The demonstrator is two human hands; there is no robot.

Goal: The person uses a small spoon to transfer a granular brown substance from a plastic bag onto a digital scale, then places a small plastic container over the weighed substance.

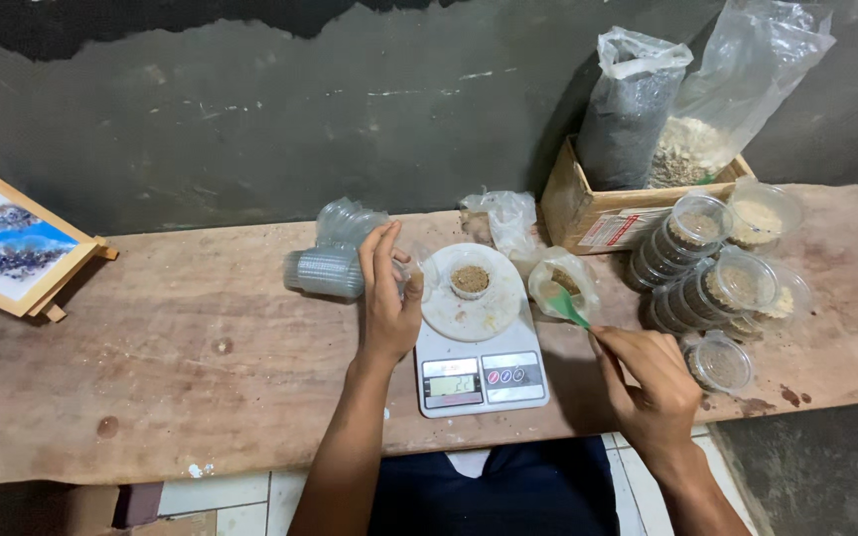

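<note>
A white kitchen scale (482, 369) stands on a wooden bench (171, 367), and a small clear cup of brown granules (470, 282) sits on its round plate. My left hand (387, 294) rests beside the scale's left side, fingers stretched toward a stack of empty clear cups (327, 272) lying on its side. My right hand (650, 382) holds a green spoon (568, 307), whose tip reaches into a small plastic bag of brown granules (560, 282) right of the scale.
Stacks of filled, lidded cups (712, 283) lie at the right. Behind them a cardboard box (598, 213) holds two plastic bags of dark and pale material. A framed picture (10, 245) leans at the far left. A dark wall runs behind the bench.
</note>
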